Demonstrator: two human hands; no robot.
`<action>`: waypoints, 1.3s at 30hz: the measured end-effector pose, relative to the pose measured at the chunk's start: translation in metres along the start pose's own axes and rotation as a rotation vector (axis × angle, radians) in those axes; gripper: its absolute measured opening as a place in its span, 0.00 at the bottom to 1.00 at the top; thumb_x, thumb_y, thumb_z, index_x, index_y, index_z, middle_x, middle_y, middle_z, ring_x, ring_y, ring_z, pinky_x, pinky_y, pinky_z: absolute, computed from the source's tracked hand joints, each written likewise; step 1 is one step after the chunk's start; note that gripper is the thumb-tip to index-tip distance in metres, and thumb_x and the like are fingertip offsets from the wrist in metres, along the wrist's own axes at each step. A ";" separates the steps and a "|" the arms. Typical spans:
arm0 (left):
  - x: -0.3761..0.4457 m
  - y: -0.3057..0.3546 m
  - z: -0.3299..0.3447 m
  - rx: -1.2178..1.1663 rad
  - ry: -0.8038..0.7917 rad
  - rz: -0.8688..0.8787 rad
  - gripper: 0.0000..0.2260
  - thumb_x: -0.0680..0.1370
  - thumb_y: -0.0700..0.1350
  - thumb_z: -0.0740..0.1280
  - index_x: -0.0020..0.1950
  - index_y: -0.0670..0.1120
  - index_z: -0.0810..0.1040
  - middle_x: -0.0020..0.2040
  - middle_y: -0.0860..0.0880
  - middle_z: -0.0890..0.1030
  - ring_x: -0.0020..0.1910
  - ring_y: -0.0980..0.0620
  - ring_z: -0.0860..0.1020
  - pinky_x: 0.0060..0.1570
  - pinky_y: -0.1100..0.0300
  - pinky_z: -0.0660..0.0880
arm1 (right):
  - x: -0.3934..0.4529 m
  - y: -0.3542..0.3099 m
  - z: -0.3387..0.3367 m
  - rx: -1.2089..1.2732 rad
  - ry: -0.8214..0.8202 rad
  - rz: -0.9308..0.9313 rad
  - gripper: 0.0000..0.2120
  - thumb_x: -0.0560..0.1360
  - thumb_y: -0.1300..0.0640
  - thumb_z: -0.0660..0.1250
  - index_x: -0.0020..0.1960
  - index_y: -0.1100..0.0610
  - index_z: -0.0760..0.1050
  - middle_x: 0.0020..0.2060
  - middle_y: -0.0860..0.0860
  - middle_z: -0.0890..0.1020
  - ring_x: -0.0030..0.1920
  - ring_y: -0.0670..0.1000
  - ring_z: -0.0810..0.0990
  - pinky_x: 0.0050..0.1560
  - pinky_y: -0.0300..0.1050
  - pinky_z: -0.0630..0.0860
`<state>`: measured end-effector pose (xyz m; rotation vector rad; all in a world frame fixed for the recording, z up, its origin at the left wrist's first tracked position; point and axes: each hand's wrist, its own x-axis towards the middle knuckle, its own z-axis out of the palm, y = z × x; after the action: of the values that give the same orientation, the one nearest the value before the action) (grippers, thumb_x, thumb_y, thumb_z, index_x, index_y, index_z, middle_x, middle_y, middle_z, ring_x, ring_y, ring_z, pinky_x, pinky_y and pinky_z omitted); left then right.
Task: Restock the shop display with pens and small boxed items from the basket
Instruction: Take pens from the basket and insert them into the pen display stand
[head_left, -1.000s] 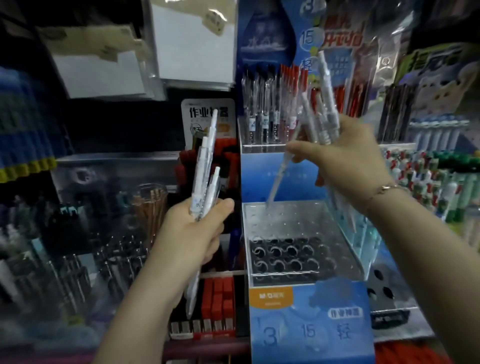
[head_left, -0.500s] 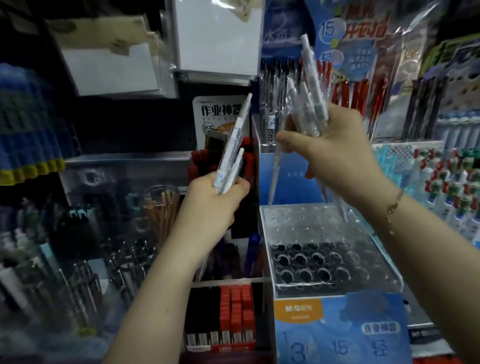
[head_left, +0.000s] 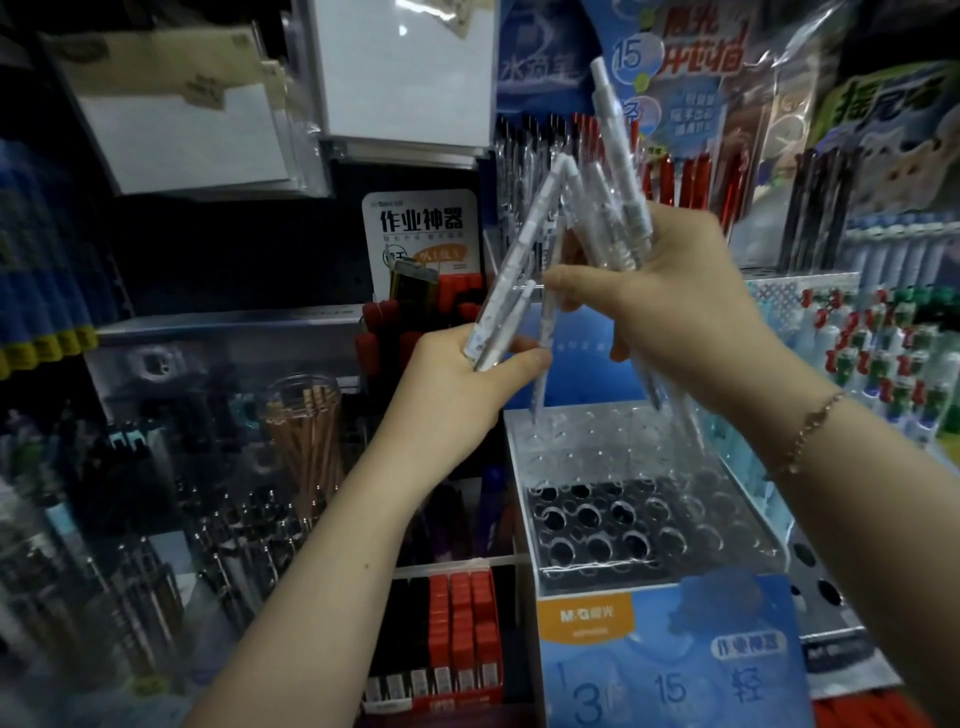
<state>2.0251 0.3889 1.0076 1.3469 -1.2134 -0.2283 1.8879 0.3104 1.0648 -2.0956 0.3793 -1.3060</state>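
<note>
White pens fill both hands. The left hand (head_left: 457, 384) grips a few pens (head_left: 511, 280) leaning up and right; the right hand (head_left: 670, 306) is clamped on a larger bundle (head_left: 618, 208), its long axis near upright, tips down. The clear holder (head_left: 639, 499) with empty holes lies directly beneath the right hand, the nearer one, so a straight drop should seat a pen.

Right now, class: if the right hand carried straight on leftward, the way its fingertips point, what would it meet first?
Probably the pens gripped in the left hand; the right hand looks nearly against them, though depth is unclear.
</note>
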 end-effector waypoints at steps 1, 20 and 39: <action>0.000 -0.002 -0.001 0.029 -0.003 -0.010 0.06 0.74 0.46 0.72 0.37 0.50 0.79 0.20 0.59 0.68 0.18 0.62 0.65 0.21 0.72 0.61 | 0.000 0.002 0.002 -0.013 -0.011 0.012 0.05 0.71 0.59 0.72 0.42 0.55 0.76 0.35 0.56 0.82 0.25 0.46 0.77 0.19 0.38 0.72; -0.048 0.018 -0.016 -0.547 -0.413 -0.276 0.09 0.75 0.51 0.68 0.41 0.45 0.81 0.23 0.55 0.64 0.17 0.61 0.60 0.17 0.70 0.58 | -0.027 0.001 0.000 0.487 -0.045 0.323 0.12 0.69 0.63 0.73 0.50 0.67 0.76 0.40 0.56 0.84 0.28 0.48 0.78 0.18 0.37 0.64; -0.075 0.017 -0.030 -0.470 -0.122 -0.315 0.08 0.71 0.49 0.71 0.40 0.45 0.83 0.23 0.54 0.63 0.17 0.60 0.59 0.16 0.69 0.56 | -0.025 0.013 -0.030 0.569 0.177 0.379 0.05 0.72 0.63 0.70 0.46 0.62 0.76 0.37 0.55 0.85 0.39 0.49 0.85 0.20 0.33 0.66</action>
<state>2.0077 0.4672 0.9891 1.1105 -0.9614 -0.7800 1.8510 0.3039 1.0482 -1.3662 0.3987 -1.1970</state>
